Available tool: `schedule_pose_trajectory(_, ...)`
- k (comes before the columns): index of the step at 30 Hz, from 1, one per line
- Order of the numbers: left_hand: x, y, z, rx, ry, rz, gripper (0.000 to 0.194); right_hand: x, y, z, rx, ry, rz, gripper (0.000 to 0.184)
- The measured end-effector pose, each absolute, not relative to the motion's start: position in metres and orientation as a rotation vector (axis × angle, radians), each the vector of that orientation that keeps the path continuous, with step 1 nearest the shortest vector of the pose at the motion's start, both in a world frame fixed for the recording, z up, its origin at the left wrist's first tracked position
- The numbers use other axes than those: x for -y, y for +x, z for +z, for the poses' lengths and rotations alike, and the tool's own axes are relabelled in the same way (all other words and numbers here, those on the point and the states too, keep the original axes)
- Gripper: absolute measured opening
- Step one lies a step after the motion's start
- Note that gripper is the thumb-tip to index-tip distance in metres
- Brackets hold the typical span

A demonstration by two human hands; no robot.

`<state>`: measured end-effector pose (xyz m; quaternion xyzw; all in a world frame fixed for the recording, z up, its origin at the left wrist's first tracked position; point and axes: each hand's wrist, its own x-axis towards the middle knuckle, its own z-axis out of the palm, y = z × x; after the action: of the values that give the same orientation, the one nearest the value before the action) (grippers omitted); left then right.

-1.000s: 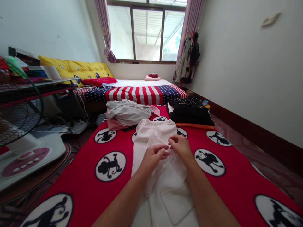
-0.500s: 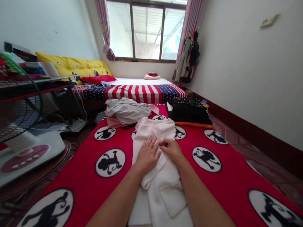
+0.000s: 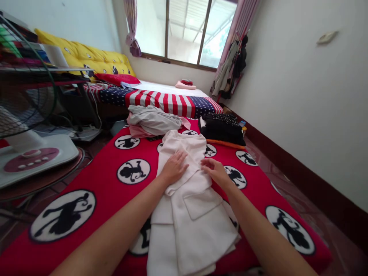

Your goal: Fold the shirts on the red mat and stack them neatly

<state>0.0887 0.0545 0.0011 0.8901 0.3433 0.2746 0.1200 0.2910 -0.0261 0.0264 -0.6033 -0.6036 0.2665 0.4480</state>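
A white garment (image 3: 201,226) with a square pocket lies lengthwise in front of me, narrow at the top and wider towards me. One part of it, apparently a sleeve, is folded slantwise across the middle. My left hand (image 3: 174,167) rests flat on its upper part, fingers stretched out. At the garment's right edge is my right hand (image 3: 215,171), its fingers slightly bent and apart, the tips touching or just beside the cloth. I see nothing gripped in either hand.
The garment lies on a red blanket (image 3: 100,191) with monkey prints. Beyond it are a grey and pink clothes heap (image 3: 155,119) and a dark folded stack (image 3: 222,130). A fan (image 3: 37,157) stands left; a bed (image 3: 161,101) is under the window.
My right hand has moved from the garment's middle out to its right edge, and its fingers have loosened. The left hand stays flat on the cloth. My view has tilted down.
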Motion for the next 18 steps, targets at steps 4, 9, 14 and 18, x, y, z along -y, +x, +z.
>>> schedule_pose_trajectory(4, -0.052, 0.070, 0.002, -0.928, 2.408, 1.102, 0.039, 0.084, 0.314, 0.024, 1.646, -1.619, 0.364, 0.020)
schedule_pose_trajectory(9, -0.029, 0.030, 0.009, -0.867, 2.454, 1.102, 0.031, 0.144, 0.336, 0.016, 1.857, -1.572, 0.268, 0.020)
schedule_pose_trajectory(14, 0.023, 0.013, 0.030, -0.419, 2.615, 0.794, 0.029, 0.175, 0.331, 0.023, 1.989, -1.544, 0.359, 0.031)
schedule_pose_trajectory(18, 0.050, 0.007, 0.033, -0.139, 2.673, 0.544, 0.025, 0.184, 0.321, 0.025, 2.121, -1.465, 0.366, 0.042)
